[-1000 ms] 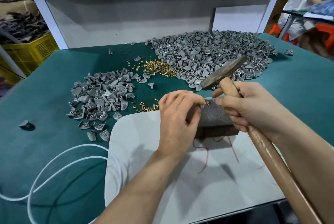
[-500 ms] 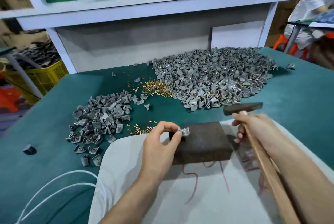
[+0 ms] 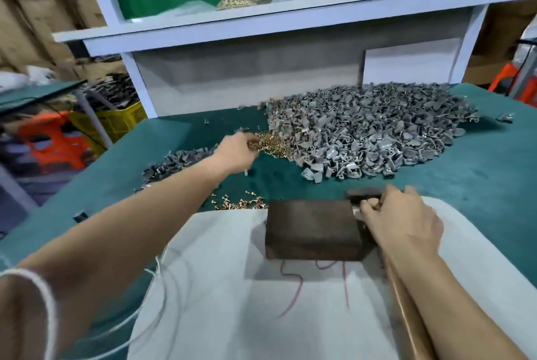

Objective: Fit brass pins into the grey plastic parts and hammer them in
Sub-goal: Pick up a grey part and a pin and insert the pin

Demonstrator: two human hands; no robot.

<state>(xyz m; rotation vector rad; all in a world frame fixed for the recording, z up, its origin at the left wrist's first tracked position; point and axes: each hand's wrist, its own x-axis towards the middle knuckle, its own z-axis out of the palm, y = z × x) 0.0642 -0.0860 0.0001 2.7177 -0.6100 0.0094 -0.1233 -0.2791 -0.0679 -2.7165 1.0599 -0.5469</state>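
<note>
My left hand (image 3: 236,152) is stretched out to the heap of brass pins (image 3: 271,144), its fingertips in the heap's left edge; blur hides whether they pinch any. At the right end of the dark block (image 3: 313,229), my right hand (image 3: 404,221) grips the hammer (image 3: 364,194) close under its head. The wooden handle runs down along my forearm. A small pale piece shows at the fingers of that hand, too blurred to name. The big pile of grey plastic parts (image 3: 377,133) lies beyond the block.
The block sits on a white cloth (image 3: 232,287) over the green table (image 3: 479,185). A smaller pile of grey parts (image 3: 174,162) lies at the left, loose pins (image 3: 241,202) just left of the block. A white shelf unit (image 3: 261,22) stands behind.
My left hand has left the block and reached far forward to the pin heap. The hammer has come down from raised to resting beside the block. My head has tilted up.
</note>
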